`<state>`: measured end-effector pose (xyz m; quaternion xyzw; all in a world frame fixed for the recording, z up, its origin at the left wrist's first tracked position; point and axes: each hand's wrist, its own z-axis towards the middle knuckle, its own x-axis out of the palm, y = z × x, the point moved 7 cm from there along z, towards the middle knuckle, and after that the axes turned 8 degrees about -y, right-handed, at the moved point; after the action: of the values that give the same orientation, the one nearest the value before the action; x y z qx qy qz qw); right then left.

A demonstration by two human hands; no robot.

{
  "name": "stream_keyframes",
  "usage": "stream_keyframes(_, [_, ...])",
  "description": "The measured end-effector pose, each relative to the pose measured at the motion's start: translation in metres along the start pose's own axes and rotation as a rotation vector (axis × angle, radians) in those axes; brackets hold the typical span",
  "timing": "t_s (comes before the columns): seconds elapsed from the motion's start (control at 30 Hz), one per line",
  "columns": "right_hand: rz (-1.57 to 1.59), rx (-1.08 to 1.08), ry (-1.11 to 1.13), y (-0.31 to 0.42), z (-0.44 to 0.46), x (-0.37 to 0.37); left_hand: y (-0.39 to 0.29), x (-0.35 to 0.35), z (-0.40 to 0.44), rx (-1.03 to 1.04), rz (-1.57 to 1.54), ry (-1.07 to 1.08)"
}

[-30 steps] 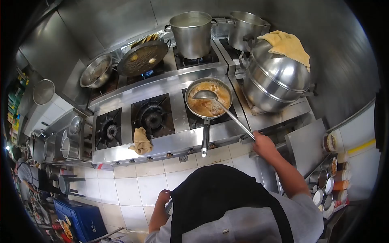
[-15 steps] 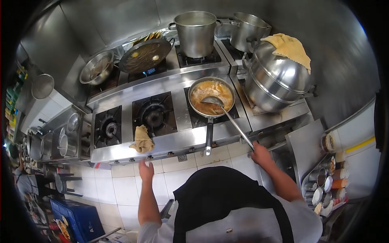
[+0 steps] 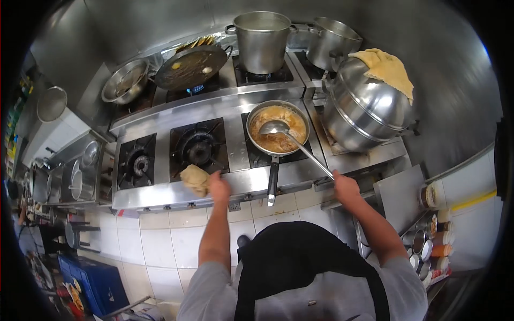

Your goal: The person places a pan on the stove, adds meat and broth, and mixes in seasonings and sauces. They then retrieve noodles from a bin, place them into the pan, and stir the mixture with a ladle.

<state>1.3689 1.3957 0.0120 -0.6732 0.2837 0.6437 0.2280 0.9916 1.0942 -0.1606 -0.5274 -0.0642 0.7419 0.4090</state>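
My right hand (image 3: pixel 346 189) is wrapped around the long metal handle of a ladle (image 3: pixel 274 127). The ladle's bowl sits at the surface of an orange-brown sauce in a frying pan (image 3: pixel 251 134), which rests on the front right burner. The pan's black handle (image 3: pixel 273 179) points toward me over the stove edge, with neither hand on it. At the front ledge, my left hand (image 3: pixel 219 187) has closed on the right side of a folded tan cloth (image 3: pixel 195 180); its fingertips are partly hidden.
Two front burners (image 3: pixel 199 148) are left of the pan. Behind stand a wok of dark liquid (image 3: pixel 193 72) over a blue flame, a metal bowl (image 3: pixel 127 85) and tall pots (image 3: pixel 262 45). A large domed steamer (image 3: pixel 364 112) with a yellow cloth (image 3: pixel 384 69) is at right.
My left hand has moved up and right to the tan cloth and taken hold of it; the cloth has bunched and shifted. The ladle has lifted and turned slightly in the pan.
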Motion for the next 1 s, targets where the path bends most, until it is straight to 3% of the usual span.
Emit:
stream_keyframes(0.03, [0.003,-0.017,0.011,-0.002,-0.003,0.005,-0.017,0.011,-0.012,0.013,-0.151,-0.015])
stream_keyframes(0.13, [0.011,0.032,0.047,-0.008,-0.005,0.017,-0.078,-0.015,-0.015,0.123,-0.133,0.076])
stream_keyframes(0.2, [0.043,0.056,0.032,-0.011,-0.007,0.018,-0.094,-0.054,-0.004,0.218,0.175,-0.150])
stream_keyframes(0.27, [0.079,0.056,0.018,-0.010,-0.010,0.019,-0.040,-0.071,0.004,-0.054,0.371,-0.211])
stream_keyframes(0.3, [0.112,0.058,-0.007,-0.010,-0.012,0.018,-0.022,-0.069,0.002,-0.055,0.377,-0.200])
stream_keyframes(0.37, [0.132,0.063,0.007,-0.006,-0.013,0.013,0.014,-0.077,0.000,-0.309,0.343,-0.316])
stream_keyframes(0.4, [0.151,0.069,0.015,-0.006,-0.013,0.013,0.018,-0.079,0.004,-0.311,0.345,-0.315])
stream_keyframes(0.47, [0.153,0.073,0.030,-0.011,-0.014,0.018,0.017,-0.063,0.008,-0.214,-0.013,-0.095])
stream_keyframes(0.5, [0.159,0.078,0.032,-0.013,-0.012,0.019,0.013,-0.060,0.006,-0.217,-0.010,-0.096])
stream_keyframes(0.57, [0.172,0.089,0.037,-0.015,-0.007,0.016,-0.041,-0.043,-0.003,0.242,-0.114,-0.112])
stream_keyframes(0.6, [0.185,0.106,0.052,-0.016,-0.010,0.016,-0.077,-0.033,-0.007,0.318,-0.097,0.158])
stream_keyframes(0.63, [0.185,0.105,0.054,-0.017,-0.010,0.016,-0.097,-0.011,-0.021,0.432,0.045,0.222])
stream_keyframes(0.77, [0.176,0.141,0.060,-0.016,-0.005,0.017,-0.106,0.062,0.010,0.537,0.230,0.298])
stream_keyframes(0.83, [0.182,0.164,0.085,-0.012,-0.014,0.017,-0.095,0.099,0.066,0.446,0.183,0.272])
stream_keyframes(1.0, [0.161,0.277,0.168,-0.001,-0.009,0.017,-0.066,0.207,0.229,0.536,0.375,0.435])
